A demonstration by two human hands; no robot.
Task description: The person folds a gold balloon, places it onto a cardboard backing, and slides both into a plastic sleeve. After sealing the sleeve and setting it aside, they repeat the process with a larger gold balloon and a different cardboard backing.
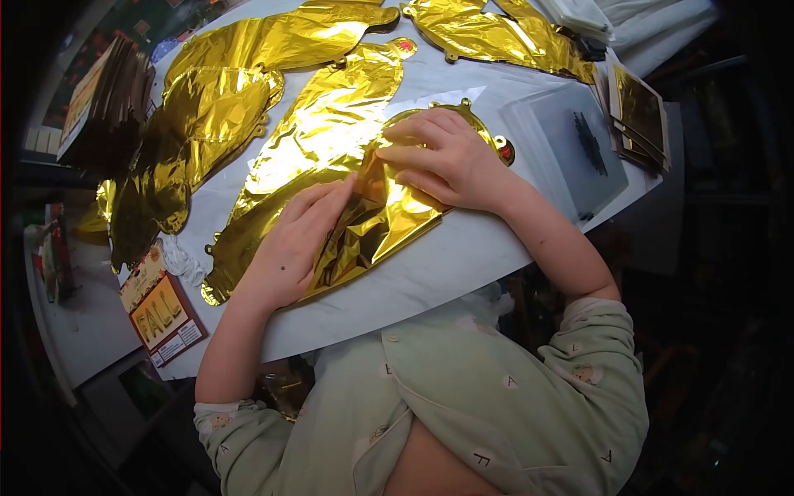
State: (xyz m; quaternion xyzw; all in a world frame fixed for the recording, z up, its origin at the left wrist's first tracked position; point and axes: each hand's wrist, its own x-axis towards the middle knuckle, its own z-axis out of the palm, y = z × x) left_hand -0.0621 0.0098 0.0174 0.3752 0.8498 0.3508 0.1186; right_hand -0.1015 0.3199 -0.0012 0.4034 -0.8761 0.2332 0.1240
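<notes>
A flat gold foil balloon (376,223) lies on the white table (430,273) in front of me, partly folded over on itself. My left hand (294,244) lies flat on its left part, fingers together, pressing the foil down. Over the folded upper right part rests my right hand (442,157), fingers spread and pressing on the foil. Neither hand grips the balloon; both only press on it. A second gold foil balloon (331,124) lies just beyond, overlapping the first.
More gold foil balloons (207,107) cover the far and left table, with others (496,37) at the back. A "FALL" printed card (164,314) lies at the left edge. Clear plastic bags (571,149) and stacked packets (641,112) sit at the right.
</notes>
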